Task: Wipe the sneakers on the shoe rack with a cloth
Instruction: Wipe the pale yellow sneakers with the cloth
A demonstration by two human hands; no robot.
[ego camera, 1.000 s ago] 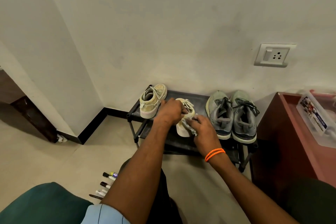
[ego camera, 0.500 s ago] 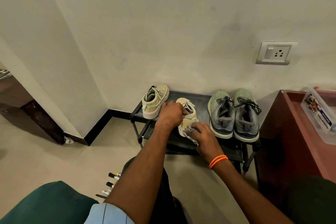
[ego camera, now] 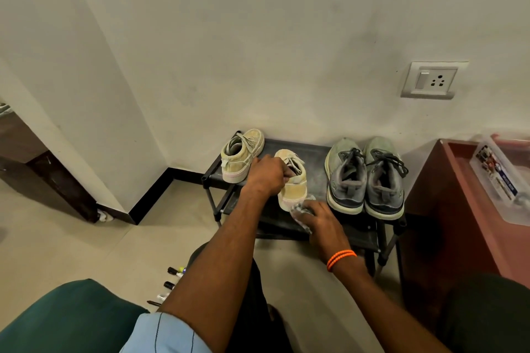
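1. Shoe rack (ego camera: pixel 317 152): one, black, set against the wall; four sneakers are carried on its top shelf.
2. Grey sneakers (ego camera: pixel 365 173): two, dark-laced, placed side by side at the right end, toes to the wall.
3. Cream sneaker (ego camera: pixel 242 156): one, at the left end, untouched.
4. Held sneaker (ego camera: pixel 292 186): one, cream with a pale pink sole edge, located mid-shelf; its collar is gripped by the left hand (ego camera: pixel 265 175).
5. Cloth (ego camera: pixel 299 209): one, pale and crumpled, pressed against the held sneaker's heel, clutched by the right hand (ego camera: pixel 319 219).
6. Clear box (ego camera: pixel 504 180): one, on the red-brown table (ego camera: pixel 447 209); contents cannot be told.
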